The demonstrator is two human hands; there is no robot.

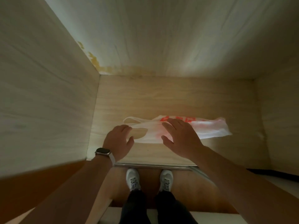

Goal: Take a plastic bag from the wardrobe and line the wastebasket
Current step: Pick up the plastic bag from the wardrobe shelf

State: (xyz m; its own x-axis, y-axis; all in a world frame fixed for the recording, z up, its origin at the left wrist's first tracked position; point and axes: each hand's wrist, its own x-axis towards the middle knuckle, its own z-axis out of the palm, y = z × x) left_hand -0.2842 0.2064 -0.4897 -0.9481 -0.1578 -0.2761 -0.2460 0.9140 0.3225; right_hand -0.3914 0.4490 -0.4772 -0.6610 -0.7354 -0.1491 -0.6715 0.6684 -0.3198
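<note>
Both hands, the left hand (119, 139) and right hand (179, 136), fingers apart, hover over the plastic bag (208, 128) on the wardrobe floor (161, 97); pinching its left-side handles should lift it cleanly.

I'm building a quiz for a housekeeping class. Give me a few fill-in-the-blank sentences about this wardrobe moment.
1. The plastic bag lies flat on the wardrobe's ____.
2. The printing on the bag is ____.
3. A watch sits on the ____ wrist.
4. The right hand hovers spread over the bag, while the left hand is at its ____.

Missing words: floor; red; left; handles
</note>
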